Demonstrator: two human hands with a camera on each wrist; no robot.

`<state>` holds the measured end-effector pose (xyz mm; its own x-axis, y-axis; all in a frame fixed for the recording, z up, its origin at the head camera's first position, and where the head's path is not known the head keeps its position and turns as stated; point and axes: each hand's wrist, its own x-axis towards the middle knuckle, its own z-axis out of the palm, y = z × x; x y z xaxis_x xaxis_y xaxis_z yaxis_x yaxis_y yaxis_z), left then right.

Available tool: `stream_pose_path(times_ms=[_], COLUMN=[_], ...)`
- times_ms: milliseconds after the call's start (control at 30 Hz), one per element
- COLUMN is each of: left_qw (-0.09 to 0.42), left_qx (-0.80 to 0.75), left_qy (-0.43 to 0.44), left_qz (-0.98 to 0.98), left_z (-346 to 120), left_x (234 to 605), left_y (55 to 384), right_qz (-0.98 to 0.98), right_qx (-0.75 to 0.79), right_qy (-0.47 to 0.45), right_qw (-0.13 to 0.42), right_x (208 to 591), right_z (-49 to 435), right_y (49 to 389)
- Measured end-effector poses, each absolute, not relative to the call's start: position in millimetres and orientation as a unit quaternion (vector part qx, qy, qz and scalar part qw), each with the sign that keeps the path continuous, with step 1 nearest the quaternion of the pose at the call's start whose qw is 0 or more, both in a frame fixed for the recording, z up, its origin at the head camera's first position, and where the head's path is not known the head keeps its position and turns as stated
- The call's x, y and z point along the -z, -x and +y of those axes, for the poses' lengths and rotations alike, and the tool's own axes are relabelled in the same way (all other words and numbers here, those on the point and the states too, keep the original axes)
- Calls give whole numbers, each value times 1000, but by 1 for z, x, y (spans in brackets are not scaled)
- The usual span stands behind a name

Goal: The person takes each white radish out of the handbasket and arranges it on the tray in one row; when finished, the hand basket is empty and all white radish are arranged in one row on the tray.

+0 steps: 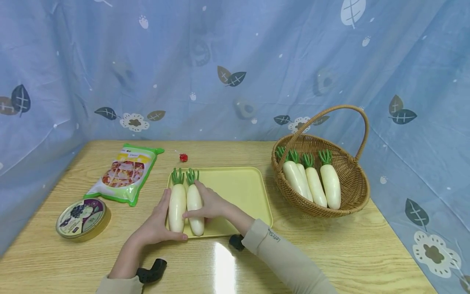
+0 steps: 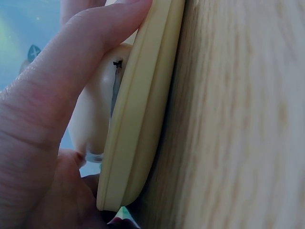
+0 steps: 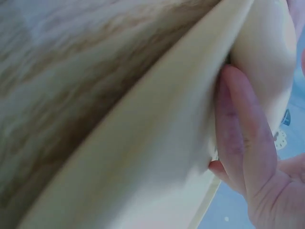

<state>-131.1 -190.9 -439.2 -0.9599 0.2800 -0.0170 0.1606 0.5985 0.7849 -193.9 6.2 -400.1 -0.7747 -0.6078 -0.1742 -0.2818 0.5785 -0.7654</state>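
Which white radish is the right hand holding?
The right-hand white radish on the yellow tray: the right hand grips it, unlike its left neighbour or any in the wicker basket.

– where's the head camera?
– high above the near side of the tray [image 1: 235,190], facing forward and down.
– the wrist ones?
– low, close beside the tray, tilted; both show its edge.

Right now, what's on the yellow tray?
Two white radishes, side by side at the left end of the tray; the right hand holds one. Tray surface beneath radishes and hand is covered, can't be seen.
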Motion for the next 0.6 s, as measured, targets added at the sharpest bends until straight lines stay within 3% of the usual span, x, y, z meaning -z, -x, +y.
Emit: stream_pose_path(times_ms=[400,600], left_qw=[68,66], left_qx=[-429,-428], left_qy=[-122,-123], left_qz=[892,893], left_z=[-191,-191], left_x=[441,440], left_y=[131,131], right_qz=[833,862], right_qx=[443,387], right_qy=[203,235], right_qw=[262,229], right_x=[391,381], right_z=[13,23], right_y=[190,189])
